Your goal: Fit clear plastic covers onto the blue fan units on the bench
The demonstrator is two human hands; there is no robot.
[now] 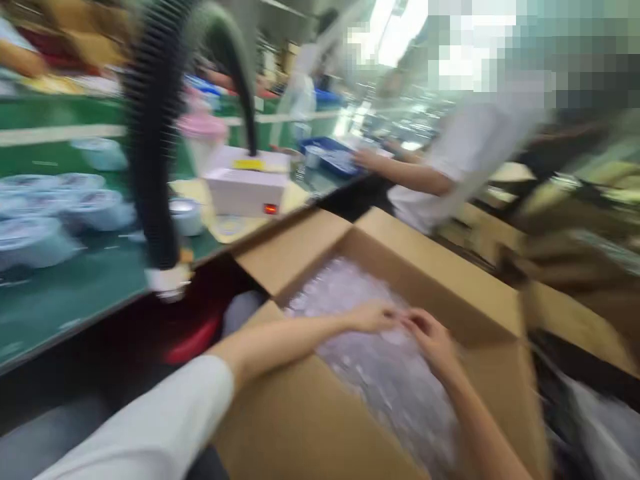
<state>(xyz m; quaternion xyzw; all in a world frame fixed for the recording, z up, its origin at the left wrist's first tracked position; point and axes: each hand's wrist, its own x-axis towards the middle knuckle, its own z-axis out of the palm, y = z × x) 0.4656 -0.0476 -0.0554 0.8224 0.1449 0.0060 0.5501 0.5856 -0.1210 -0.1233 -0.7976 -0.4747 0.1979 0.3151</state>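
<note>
An open cardboard box [310, 413] stands before me, its flaps folded outward. Inside lies a mass of clear, shiny plastic [400, 387], blurred, so whether it is a bag or many small pieces cannot be told. Over its middle, my left hand [373, 317] reaches in from the left with fingers pinched together. My right hand [433, 339] meets it from the right, thumb and forefinger closed, the fingertips of both hands nearly touching. Whatever is between the fingertips is too small and smeared to name.
A black corrugated hose [155, 147] hangs at the left. The green bench [100, 287] carries rolls of pale blue tape [35, 240], a white device [247, 187] with a red display and a pink-lidded cup [203, 133]. Beyond the box, a person in white [460, 147] reaches toward a blue tray [333, 157].
</note>
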